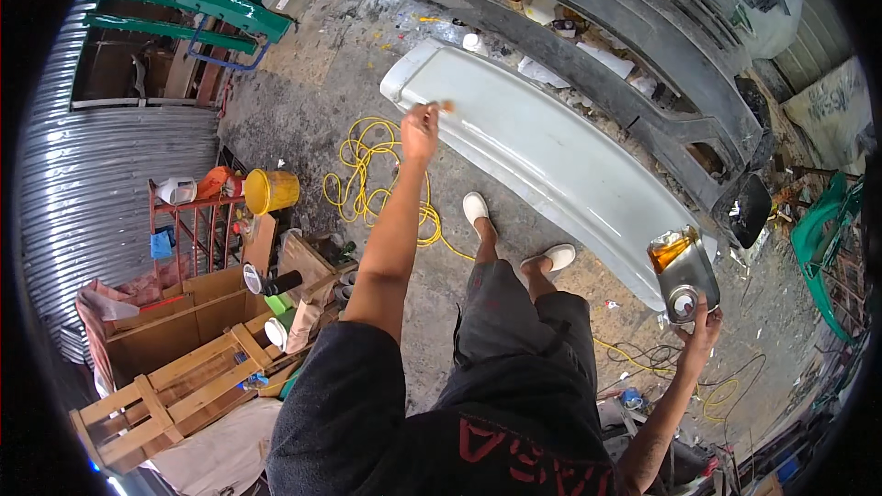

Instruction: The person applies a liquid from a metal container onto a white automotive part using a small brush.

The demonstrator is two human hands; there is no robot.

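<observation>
My left hand (421,133) reaches over the left end of a long pale grey curved panel (542,152). Its fingers are closed on what looks like a small brush (447,106), its brown tip blurred. To the right, my right hand (702,331) grips a rectangular metal can (694,280) from below at its near end. The can has a cut-open side, with amber liquid (673,253) showing inside, and a round spout opening. It is held over the panel's right end.
Beyond the panel lies a large dark bumper-like frame (680,96). A yellow cable (363,161) coils on the floor at left. Wooden crating (175,377), a red metal rack (197,230) and a yellow bucket (272,192) stand at left; green parts (818,257) lie far right.
</observation>
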